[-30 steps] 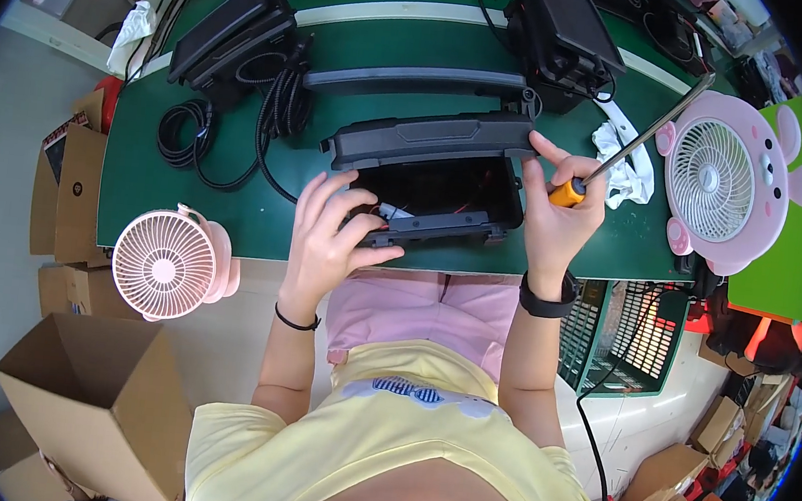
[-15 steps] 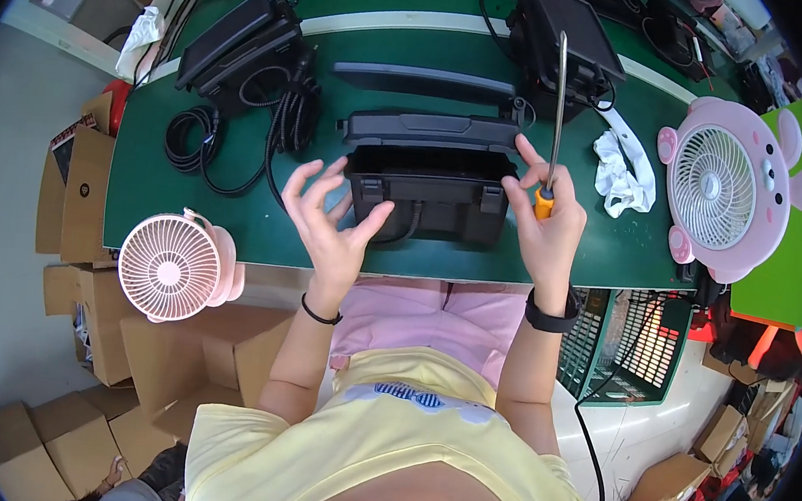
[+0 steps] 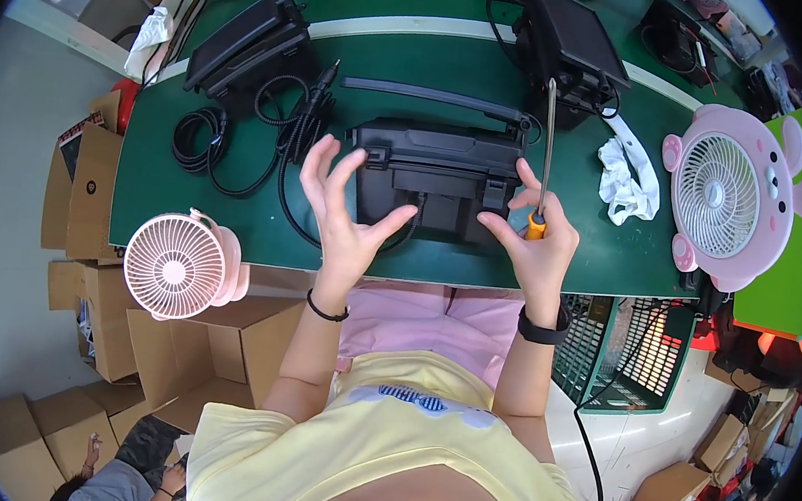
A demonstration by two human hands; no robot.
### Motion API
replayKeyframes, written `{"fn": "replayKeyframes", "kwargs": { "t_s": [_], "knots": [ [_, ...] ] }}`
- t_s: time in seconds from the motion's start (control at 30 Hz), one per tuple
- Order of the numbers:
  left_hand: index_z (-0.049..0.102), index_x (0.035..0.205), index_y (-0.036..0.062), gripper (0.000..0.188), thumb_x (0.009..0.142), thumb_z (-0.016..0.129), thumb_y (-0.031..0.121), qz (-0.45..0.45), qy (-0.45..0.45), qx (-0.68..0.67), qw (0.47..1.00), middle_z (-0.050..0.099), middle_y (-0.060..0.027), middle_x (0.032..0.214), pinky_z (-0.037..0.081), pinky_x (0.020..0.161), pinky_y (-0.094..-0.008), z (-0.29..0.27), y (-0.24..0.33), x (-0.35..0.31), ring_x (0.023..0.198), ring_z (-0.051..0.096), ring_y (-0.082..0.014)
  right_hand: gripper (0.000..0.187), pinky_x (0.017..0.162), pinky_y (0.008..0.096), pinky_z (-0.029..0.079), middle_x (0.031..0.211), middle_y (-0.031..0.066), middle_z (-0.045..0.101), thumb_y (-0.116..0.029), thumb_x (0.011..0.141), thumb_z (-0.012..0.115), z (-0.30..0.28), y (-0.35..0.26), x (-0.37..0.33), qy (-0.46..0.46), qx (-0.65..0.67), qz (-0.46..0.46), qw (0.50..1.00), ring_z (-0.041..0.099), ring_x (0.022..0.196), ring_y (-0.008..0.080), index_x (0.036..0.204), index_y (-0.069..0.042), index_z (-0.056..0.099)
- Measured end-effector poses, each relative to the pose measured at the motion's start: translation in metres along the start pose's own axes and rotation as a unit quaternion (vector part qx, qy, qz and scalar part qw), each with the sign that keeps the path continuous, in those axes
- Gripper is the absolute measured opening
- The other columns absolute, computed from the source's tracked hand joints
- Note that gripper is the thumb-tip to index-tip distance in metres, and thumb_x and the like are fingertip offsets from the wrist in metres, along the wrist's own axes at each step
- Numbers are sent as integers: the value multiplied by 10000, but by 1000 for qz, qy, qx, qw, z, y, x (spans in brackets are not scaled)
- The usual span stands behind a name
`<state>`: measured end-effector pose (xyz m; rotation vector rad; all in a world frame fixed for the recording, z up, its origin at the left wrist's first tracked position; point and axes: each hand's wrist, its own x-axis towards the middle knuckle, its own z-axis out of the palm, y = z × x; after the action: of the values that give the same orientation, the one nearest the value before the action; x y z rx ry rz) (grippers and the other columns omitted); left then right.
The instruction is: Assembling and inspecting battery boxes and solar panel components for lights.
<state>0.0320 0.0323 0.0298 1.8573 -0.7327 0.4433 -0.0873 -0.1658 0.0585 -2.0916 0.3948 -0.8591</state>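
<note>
While we look down on the work area, the green, long, flat-topped workbench [image 3: 603,260] spans the view and carries most of the items listed here. Below its left front edge we find an open brown cardboard box [image 3: 169,349]; below its right part sits a green latticed plastic crate [image 3: 594,351]. At the right end of the workbench stands a large pink plastic fan with an animal face and ears [image 3: 713,196].

At the middle of the workbench, near the front edge and between the two hands, we locate the black rectangular plastic case [image 3: 431,191], its lid lying over its body. A long, flat black bar [image 3: 426,91] extends just behind the lid. Farther back we see two black plastic units, one at left [image 3: 252,43] and one at right [image 3: 576,40]. By the left front corner is a small round pink plastic fan [image 3: 173,272].

We note the left hand [image 3: 350,231] spread wide and holding nothing, its forefinger at the left front latch [image 3: 376,158]. The right hand [image 3: 546,250] grips a long steel screwdriver with an orange handle [image 3: 546,158], shaft pointing away from the body; its thumb is at the right front latch [image 3: 496,194].
</note>
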Motion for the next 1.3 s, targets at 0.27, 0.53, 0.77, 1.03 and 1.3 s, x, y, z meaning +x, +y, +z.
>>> {"fn": "replayKeyframes", "kwargs": {
  "t_s": [0.27, 0.53, 0.77, 1.03, 1.3],
  "knots": [
    [472, 1097, 99, 504, 744, 819, 0, -30, -19, -124, 992, 317, -170, 1488, 366, 1125, -463, 3, 1, 15, 1383, 376, -350, 371, 822, 307, 532, 1205, 145, 695, -78, 683, 884, 6, 2, 2, 0, 42, 9, 999, 684, 1096, 264, 969, -7, 658],
    [440, 1087, 96, 475, 777, 777, -30, -3, -5, -123, 992, 330, -185, 1493, 286, 1176, -483, 9, 0, 16, 1396, 369, -350, 329, 843, 325, 524, 1466, 185, 506, -121, 694, 872, 12, 1, 0, 36, -2, 12, 999, 663, 1078, 274, 950, -37, 684],
    [481, 1047, 98, 435, 764, 789, -23, -17, 5, -134, 991, 309, -171, 1484, 304, 1179, -497, 10, 0, 15, 1394, 366, -374, 462, 933, 348, 515, 1489, 148, 483, -27, 701, 836, 11, 2, 3, -15, 80, -21, 996, 646, 1098, 257, 1144, -56, 710],
    [476, 1052, 97, 434, 769, 786, -16, -17, 9, -125, 992, 298, -182, 1493, 315, 1170, -494, 11, -2, 13, 1390, 366, -390, 393, 1001, 393, 470, 1384, 159, 561, -47, 712, 837, 7, -1, 13, -22, 87, -3, 996, 540, 1297, 324, 1074, -58, 684],
    [460, 1025, 103, 300, 847, 698, 65, -7, 8, -205, 979, 296, -173, 1479, 249, 1180, -495, 12, 0, 10, 1382, 336, -341, 215, 834, 346, 483, 1149, 127, 584, -170, 783, 808, 15, -1, 20, 42, 70, 15, 997, 604, 1036, 254, 888, -49, 664]
  ]
}}
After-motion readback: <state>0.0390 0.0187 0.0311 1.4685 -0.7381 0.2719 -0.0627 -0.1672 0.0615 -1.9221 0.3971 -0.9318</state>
